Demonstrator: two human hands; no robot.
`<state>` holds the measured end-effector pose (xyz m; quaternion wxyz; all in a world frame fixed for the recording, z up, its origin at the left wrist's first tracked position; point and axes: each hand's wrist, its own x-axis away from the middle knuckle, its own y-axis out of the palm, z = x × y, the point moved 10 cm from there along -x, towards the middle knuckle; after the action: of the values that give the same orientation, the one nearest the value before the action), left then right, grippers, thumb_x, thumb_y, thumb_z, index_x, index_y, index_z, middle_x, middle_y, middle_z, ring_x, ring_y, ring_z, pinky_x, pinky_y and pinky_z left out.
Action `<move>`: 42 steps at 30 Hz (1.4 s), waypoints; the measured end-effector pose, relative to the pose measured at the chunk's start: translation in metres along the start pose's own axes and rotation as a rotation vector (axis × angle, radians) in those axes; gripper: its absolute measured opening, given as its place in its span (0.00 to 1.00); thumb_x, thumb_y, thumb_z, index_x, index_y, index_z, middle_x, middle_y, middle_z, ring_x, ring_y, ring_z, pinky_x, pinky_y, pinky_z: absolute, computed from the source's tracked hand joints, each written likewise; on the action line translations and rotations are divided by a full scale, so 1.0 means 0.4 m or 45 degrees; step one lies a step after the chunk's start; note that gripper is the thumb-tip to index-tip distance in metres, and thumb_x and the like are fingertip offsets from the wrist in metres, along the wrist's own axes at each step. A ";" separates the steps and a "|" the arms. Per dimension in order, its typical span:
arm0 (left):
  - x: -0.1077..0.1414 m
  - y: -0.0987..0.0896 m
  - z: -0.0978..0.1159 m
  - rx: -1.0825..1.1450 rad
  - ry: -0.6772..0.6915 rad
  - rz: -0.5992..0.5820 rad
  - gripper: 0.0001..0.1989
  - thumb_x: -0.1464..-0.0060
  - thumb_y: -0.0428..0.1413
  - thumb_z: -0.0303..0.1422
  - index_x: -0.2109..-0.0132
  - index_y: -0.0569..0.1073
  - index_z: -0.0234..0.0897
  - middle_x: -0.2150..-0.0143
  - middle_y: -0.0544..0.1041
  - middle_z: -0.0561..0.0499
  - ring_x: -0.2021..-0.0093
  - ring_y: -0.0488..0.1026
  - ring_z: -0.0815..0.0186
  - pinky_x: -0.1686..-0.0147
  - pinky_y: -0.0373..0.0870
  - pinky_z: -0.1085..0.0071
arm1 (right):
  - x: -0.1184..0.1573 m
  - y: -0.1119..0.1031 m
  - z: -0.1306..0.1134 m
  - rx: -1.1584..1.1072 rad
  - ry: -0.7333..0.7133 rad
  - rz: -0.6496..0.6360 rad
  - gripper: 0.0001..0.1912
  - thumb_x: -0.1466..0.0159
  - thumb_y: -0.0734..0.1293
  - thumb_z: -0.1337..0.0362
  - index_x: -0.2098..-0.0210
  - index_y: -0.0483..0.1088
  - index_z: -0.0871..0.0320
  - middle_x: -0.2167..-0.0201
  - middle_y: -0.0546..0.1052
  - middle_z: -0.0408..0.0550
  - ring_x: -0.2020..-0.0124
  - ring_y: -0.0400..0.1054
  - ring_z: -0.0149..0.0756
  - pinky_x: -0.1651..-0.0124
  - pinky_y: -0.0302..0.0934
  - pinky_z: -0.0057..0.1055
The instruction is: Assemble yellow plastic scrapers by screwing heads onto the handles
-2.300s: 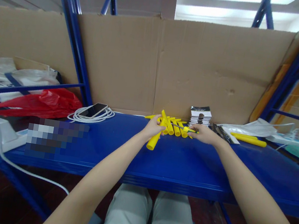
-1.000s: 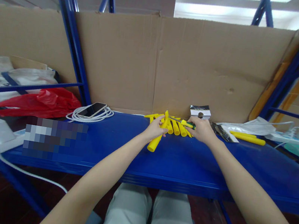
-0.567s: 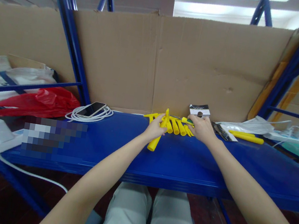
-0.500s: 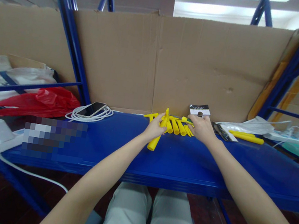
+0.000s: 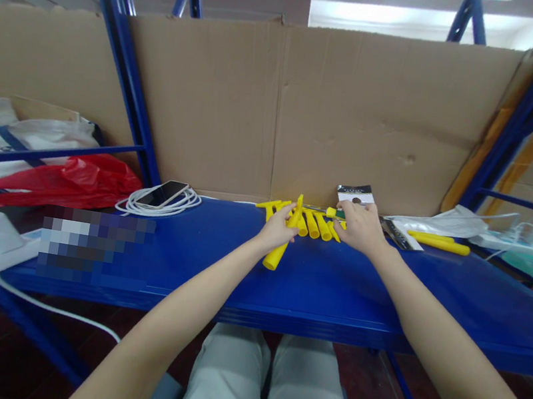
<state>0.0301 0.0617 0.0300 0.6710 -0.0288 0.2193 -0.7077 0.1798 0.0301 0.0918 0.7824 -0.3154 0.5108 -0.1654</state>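
Note:
My left hand (image 5: 280, 230) is closed round a yellow T-shaped plastic piece (image 5: 276, 255), whose wide round end points down toward me. My right hand (image 5: 360, 226) grips a screwdriver with a yellow and green handle (image 5: 333, 213); its thin shaft points left toward the yellow piece. Whether the tip touches the piece cannot be made out. Several more yellow pieces (image 5: 312, 224) lie in a row on the blue table (image 5: 323, 289), between and behind my hands. Fingers hide part of the handle.
A black and white package (image 5: 356, 193) stands behind my right hand. Farther right lie a dark packet (image 5: 400, 235) and yellow tubes (image 5: 439, 243). Leftward are a phone (image 5: 164, 193) on a coiled white cable (image 5: 184, 205), a red bag (image 5: 67, 178) and a power strip (image 5: 10, 253). Cardboard (image 5: 309, 119) stands behind.
The screwdriver has shifted slightly, and more of its green part and shaft shows. My left hand keeps its hold on the yellow piece, almost unmoved.

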 end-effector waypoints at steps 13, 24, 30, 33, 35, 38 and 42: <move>-0.006 0.016 -0.012 -0.077 0.036 -0.049 0.36 0.53 0.54 0.18 0.37 0.58 0.38 0.48 0.66 0.39 0.81 0.65 0.80 0.80 0.68 0.78 | 0.001 0.044 0.014 0.001 0.005 -0.179 0.12 0.44 0.60 0.66 0.61 0.65 0.60 0.63 0.75 0.55 0.64 0.66 0.42 0.64 0.47 0.33; -0.012 0.020 -0.027 -0.079 0.019 -0.051 0.36 0.53 0.56 0.19 0.37 0.57 0.41 0.49 0.66 0.41 0.80 0.65 0.81 0.81 0.67 0.80 | 0.009 0.061 0.013 -0.075 0.123 -0.377 0.16 0.44 0.59 0.61 0.59 0.67 0.61 0.62 0.76 0.56 0.61 0.69 0.46 0.62 0.51 0.35; -0.010 0.013 -0.020 -0.033 0.021 -0.023 0.36 0.53 0.54 0.17 0.38 0.58 0.37 0.48 0.66 0.40 0.80 0.66 0.80 0.80 0.68 0.78 | 0.008 0.073 0.033 -0.077 0.199 -0.345 0.12 0.43 0.60 0.59 0.63 0.66 0.59 0.66 0.75 0.54 0.67 0.69 0.42 0.69 0.51 0.31; -0.013 0.010 -0.021 -0.013 0.017 -0.012 0.36 0.54 0.54 0.17 0.37 0.57 0.39 0.50 0.68 0.42 0.78 0.68 0.78 0.79 0.68 0.79 | 0.013 0.074 0.040 -0.076 0.292 -0.365 0.16 0.43 0.61 0.55 0.59 0.65 0.58 0.70 0.75 0.53 0.71 0.69 0.42 0.72 0.50 0.30; -0.015 0.008 -0.023 -0.007 0.010 -0.002 0.37 0.55 0.54 0.17 0.37 0.57 0.39 0.52 0.69 0.43 0.78 0.68 0.77 0.79 0.68 0.79 | 0.014 0.070 0.030 -0.081 0.267 -0.369 0.16 0.43 0.60 0.56 0.58 0.65 0.58 0.70 0.76 0.53 0.70 0.69 0.42 0.70 0.51 0.31; -0.015 0.005 -0.020 0.001 0.008 0.005 0.37 0.55 0.53 0.16 0.38 0.57 0.37 0.54 0.70 0.44 0.77 0.68 0.76 0.79 0.68 0.79 | 0.012 0.071 0.014 -0.137 0.170 -0.369 0.16 0.44 0.60 0.61 0.57 0.65 0.60 0.67 0.76 0.54 0.66 0.69 0.43 0.66 0.53 0.33; -0.008 0.004 -0.013 -0.009 0.004 -0.004 0.36 0.55 0.52 0.16 0.38 0.57 0.37 0.55 0.71 0.45 0.78 0.68 0.76 0.79 0.69 0.78 | 0.007 0.078 0.020 -0.190 0.098 -0.323 0.14 0.44 0.59 0.63 0.60 0.66 0.60 0.61 0.75 0.55 0.62 0.68 0.42 0.63 0.53 0.33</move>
<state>0.0302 0.0663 0.0256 0.6694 -0.0305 0.2229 -0.7080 0.1861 0.0545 0.0715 0.7094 -0.4280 0.5075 -0.2367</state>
